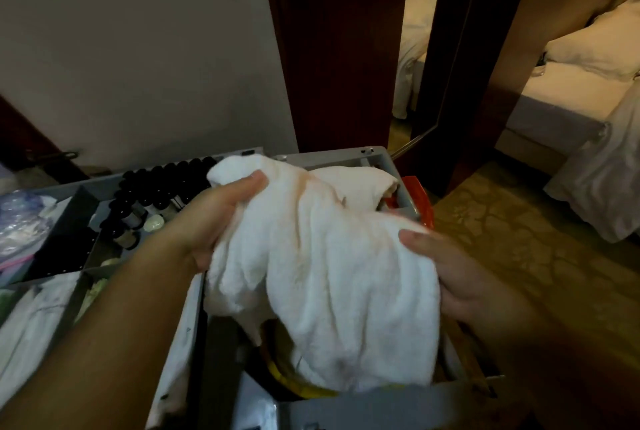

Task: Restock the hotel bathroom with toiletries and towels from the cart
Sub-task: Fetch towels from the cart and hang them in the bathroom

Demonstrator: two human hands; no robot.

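Observation:
A crumpled white towel [322, 263] hangs between both my hands above the grey cart [332, 155]. My left hand [214, 218] grips its upper left part, thumb over the top. My right hand [450, 270] holds its right side, fingers tucked behind the cloth and thumb in front. The towel has a faint brownish stain near its top. Several small dark-capped toiletry bottles [156, 187] stand in a cart compartment just left of the towel. More white cloth [360, 183] lies in the cart bin behind it.
Cart compartments at the left hold plastic-wrapped items [20, 221] and white linen [31, 322]. A dark wooden door frame [332, 48] rises behind the cart. To the right, patterned carpet [519, 239] leads to a bed [571, 83] with white sheets hanging off.

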